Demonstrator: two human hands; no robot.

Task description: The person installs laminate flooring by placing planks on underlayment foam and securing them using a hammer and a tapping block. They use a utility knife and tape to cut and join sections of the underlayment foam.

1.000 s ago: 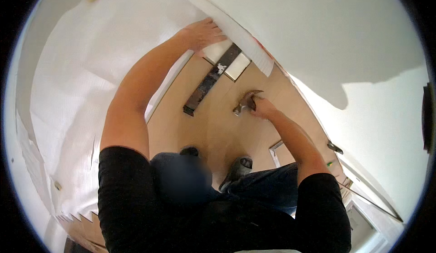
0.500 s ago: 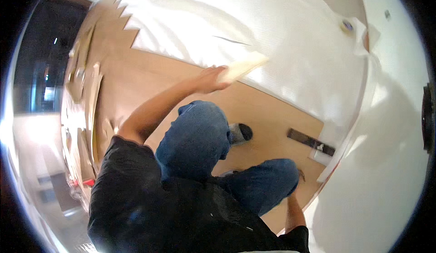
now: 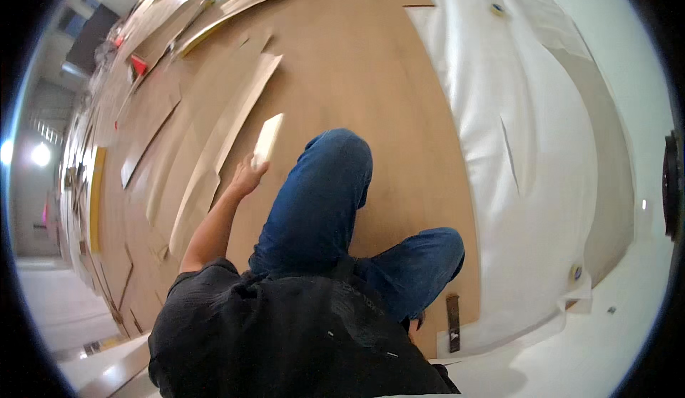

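My left hand (image 3: 250, 173) grips a pale, narrow rectangular board piece (image 3: 268, 135), held out left of my bent knee, above long, loose tan strips (image 3: 228, 127). My right hand (image 3: 415, 330) is mostly hidden behind my right thigh at the lower right; its fingers and whatever they hold cannot be made out. Just beside that thigh a dark flat metal bar (image 3: 453, 323) lies on the wood-look floor (image 3: 378, 77), close to the edge of the white underlay sheet (image 3: 485, 155).
Several offcut boards (image 3: 150, 137) are scattered on the left, with a red object (image 3: 138, 64) and a long yellow bar (image 3: 95, 198) among them. Tape rolls (image 3: 497, 9) sit on the underlay. A white wall (image 3: 631, 305) bounds the right side.
The view has swung far to the left. My left hand, empty one second ago, now holds the pale piece and has carried it leftward. The hammer seen in my right hand has dropped from clear view.
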